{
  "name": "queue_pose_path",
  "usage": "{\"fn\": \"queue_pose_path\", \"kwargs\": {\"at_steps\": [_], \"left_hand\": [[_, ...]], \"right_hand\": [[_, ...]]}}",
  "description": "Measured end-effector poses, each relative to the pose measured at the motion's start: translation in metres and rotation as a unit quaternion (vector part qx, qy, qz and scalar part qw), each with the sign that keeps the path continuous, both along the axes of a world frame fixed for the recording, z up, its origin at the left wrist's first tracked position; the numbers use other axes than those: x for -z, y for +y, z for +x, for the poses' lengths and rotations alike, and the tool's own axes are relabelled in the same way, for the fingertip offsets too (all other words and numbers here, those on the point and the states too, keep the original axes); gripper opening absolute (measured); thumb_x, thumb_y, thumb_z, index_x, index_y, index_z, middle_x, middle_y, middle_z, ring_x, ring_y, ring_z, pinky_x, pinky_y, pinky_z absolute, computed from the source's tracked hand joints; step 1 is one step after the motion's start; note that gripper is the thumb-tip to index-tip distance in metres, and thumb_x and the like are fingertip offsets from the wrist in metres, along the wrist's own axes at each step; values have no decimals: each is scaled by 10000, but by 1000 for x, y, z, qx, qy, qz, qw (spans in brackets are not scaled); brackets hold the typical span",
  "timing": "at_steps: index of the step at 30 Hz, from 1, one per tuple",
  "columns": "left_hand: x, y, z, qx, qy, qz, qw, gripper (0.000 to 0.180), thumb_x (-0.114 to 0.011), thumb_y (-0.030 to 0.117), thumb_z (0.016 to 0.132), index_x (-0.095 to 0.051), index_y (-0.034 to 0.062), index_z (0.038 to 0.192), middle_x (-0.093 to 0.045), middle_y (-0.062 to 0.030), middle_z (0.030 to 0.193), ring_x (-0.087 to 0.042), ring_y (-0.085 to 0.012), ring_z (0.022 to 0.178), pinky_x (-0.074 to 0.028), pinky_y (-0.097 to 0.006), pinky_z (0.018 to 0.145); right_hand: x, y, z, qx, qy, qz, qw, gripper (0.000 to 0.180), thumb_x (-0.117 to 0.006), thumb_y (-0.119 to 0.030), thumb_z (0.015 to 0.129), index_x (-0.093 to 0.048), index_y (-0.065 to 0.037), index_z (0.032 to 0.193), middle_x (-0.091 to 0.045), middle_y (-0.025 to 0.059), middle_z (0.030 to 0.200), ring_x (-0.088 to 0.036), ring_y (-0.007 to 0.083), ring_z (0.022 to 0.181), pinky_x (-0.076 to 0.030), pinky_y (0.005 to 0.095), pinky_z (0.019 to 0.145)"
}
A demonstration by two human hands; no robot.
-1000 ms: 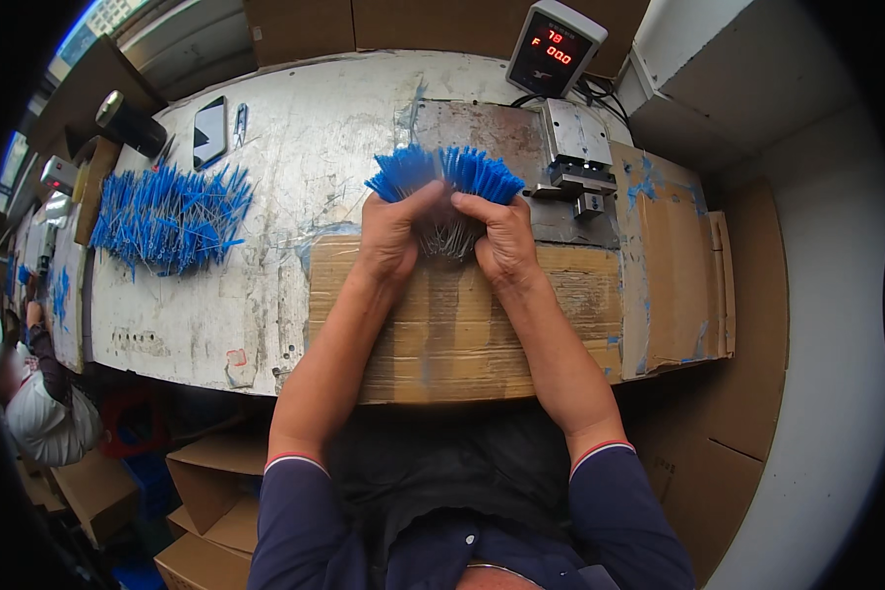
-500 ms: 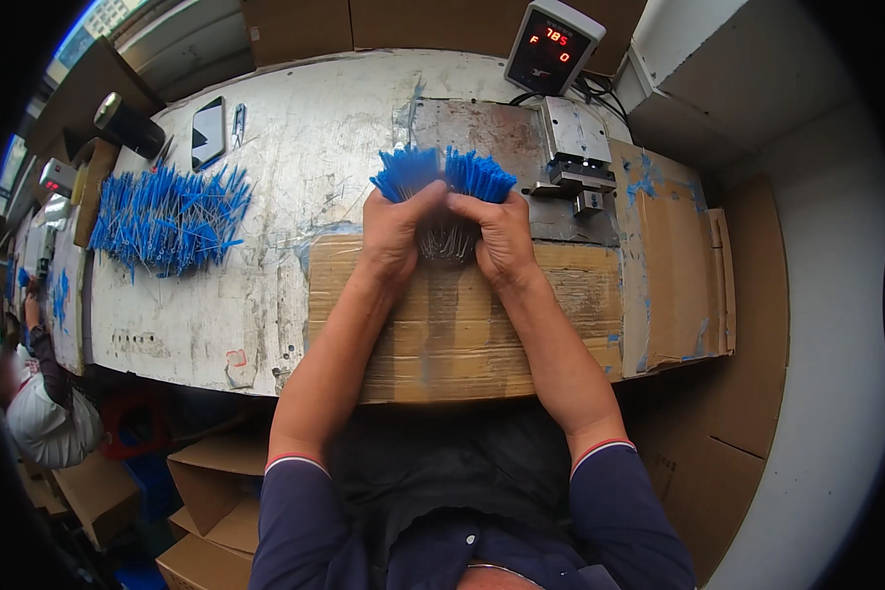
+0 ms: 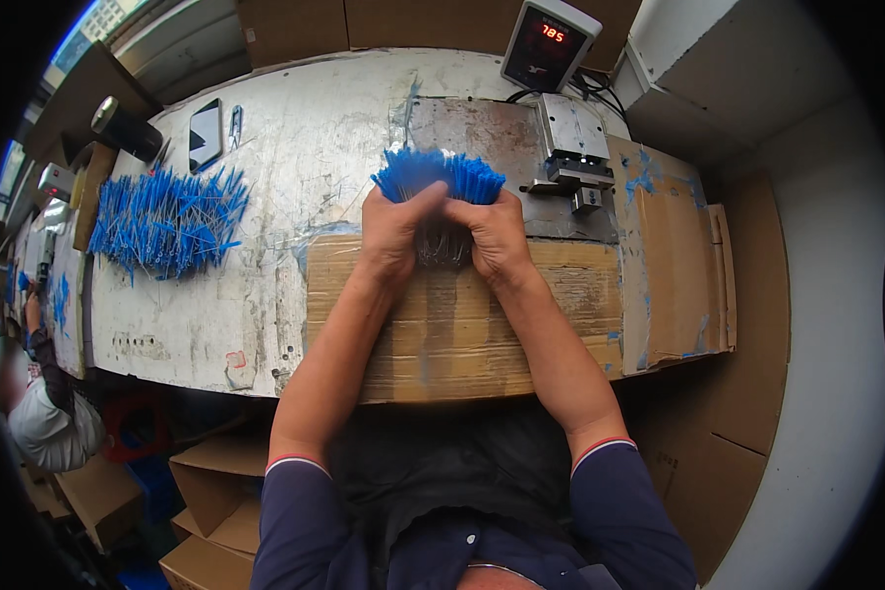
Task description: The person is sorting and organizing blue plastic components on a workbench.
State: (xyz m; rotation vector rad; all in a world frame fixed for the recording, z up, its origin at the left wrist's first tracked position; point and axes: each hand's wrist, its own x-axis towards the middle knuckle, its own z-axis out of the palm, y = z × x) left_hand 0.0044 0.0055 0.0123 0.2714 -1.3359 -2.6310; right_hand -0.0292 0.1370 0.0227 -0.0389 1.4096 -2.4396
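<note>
Cardboard-covered workbench [image 3: 462, 334] under both forearms; blue loose pile [image 3: 167, 221] well apart at left; blue-tipped bundle [image 3: 441, 182] upright above the cardboard, clasped between left hand [image 3: 395, 236] and right hand [image 3: 500, 236], fingers curled tight, thumbs up

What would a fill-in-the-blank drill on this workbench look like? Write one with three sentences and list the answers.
1. Both hands, the left hand and the right hand, grip one bundle of blue-tipped pins with tips coloured ____.
2. The loose pile of blue-tipped pins lies to the person's ____ of the hands.
3. Under the forearms lies a sheet of ____.

Missing words: blue; left; cardboard
</note>
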Motion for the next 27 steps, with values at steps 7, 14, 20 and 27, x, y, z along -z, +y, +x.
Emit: {"fn": "queue_pose_path", "kwargs": {"at_steps": [7,14,20,27], "left_hand": [[-1,-5,0,2,2,47,999,283,-769,35,895,-684,20,1165,-728,-65,1080,-702,-169,963,-571,-319,889],[4,-8,-1,3,-7,60,998,255,-771,49,898,-699,26,1141,-728,-58,1080,-692,-166,974,-559,-320,903],[4,-7,-1,9,6,37,999,264,-764,62,914,-684,26,1163,-727,-62,1086,-699,-179,978,-571,-337,909],[6,-4,-3,-27,10,50,998,348,-738,42,930,-631,27,1261,-713,-83,1138,-697,-202,1026,-576,-362,939]], "right_hand": [[-9,1,4,-17,16,8,1000,285,-743,87,827,-730,7,1101,-740,58,1043,-707,155,916,-576,292,852],[-7,0,2,-15,2,-11,1000,263,-755,64,822,-743,-3,1075,-745,55,1005,-711,154,874,-581,287,822],[-10,1,3,-17,1,17,1000,234,-752,74,800,-740,5,1023,-745,54,957,-716,154,817,-592,295,769],[-1,4,2,-55,28,58,996,288,-776,33,796,-741,7,1081,-745,29,1008,-691,123,898,-553,264,832]]}}
